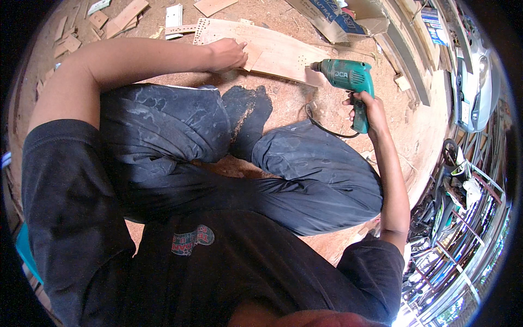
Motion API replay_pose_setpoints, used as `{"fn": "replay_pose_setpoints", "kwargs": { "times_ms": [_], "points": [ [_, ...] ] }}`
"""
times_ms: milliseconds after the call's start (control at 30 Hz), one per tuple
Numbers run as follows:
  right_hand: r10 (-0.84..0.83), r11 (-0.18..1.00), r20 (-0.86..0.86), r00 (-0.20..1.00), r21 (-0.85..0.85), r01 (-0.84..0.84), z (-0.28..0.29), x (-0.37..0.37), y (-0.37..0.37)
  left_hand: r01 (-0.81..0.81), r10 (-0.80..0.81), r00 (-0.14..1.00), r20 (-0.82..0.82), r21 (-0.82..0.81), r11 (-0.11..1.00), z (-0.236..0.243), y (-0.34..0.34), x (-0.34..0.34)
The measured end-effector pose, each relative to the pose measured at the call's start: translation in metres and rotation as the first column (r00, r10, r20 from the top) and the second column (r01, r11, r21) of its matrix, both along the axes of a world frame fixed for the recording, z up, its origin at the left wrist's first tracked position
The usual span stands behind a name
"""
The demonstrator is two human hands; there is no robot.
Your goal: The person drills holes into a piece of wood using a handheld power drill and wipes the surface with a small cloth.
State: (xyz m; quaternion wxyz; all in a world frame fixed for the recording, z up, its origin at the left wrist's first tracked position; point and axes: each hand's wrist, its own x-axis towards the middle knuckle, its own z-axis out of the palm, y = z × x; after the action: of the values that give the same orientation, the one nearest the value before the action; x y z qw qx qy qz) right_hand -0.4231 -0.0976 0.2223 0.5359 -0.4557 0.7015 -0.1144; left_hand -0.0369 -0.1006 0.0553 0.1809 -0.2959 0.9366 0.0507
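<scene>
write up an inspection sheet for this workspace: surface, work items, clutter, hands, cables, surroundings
Surface: brown floor, dusted with what looks like sawdust
Work items: green power drill aimed at the right end of a wooden board with small holes; bit contact unclear
Clutter: wood offcuts upper left; torn cardboard box at the top
Left hand: on the board, fingers by a small wood piece
Right hand: gripping the drill's handle
Cables: black cord curving from the handle toward the right knee
Surroundings: what looks like a silver vehicle at right
</scene>
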Motion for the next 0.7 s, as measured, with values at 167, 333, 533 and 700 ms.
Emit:
{"fn": "replay_pose_setpoints", "kwargs": {
  "times_ms": [167,333,533,700],
  "points": [
    [-0.013,1.000,0.026,1.000,-0.002,0.013,-0.004,-0.004,0.000,-0.004,0.004,1.000,0.004,-0.011,1.000,-0.003,-0.001,-0.003],
    [-0.014,1.000,0.029,0.999,0.005,0.014,-0.005,-0.003,-0.001,0.004,-0.004,1.000,-0.002,-0.039,0.999,-0.012,-0.001,-0.002],
    [-0.004,1.000,0.020,1.000,0.004,0.004,-0.003,0.000,0.000,-0.009,0.008,1.000,-0.007,-0.054,0.999,-0.016,0.000,-0.002],
    [-0.026,1.000,0.026,0.999,-0.007,0.026,-0.004,0.001,0.000,-0.009,0.008,1.000,-0.021,-0.049,0.999,-0.020,-0.002,-0.002]
  ]
}}
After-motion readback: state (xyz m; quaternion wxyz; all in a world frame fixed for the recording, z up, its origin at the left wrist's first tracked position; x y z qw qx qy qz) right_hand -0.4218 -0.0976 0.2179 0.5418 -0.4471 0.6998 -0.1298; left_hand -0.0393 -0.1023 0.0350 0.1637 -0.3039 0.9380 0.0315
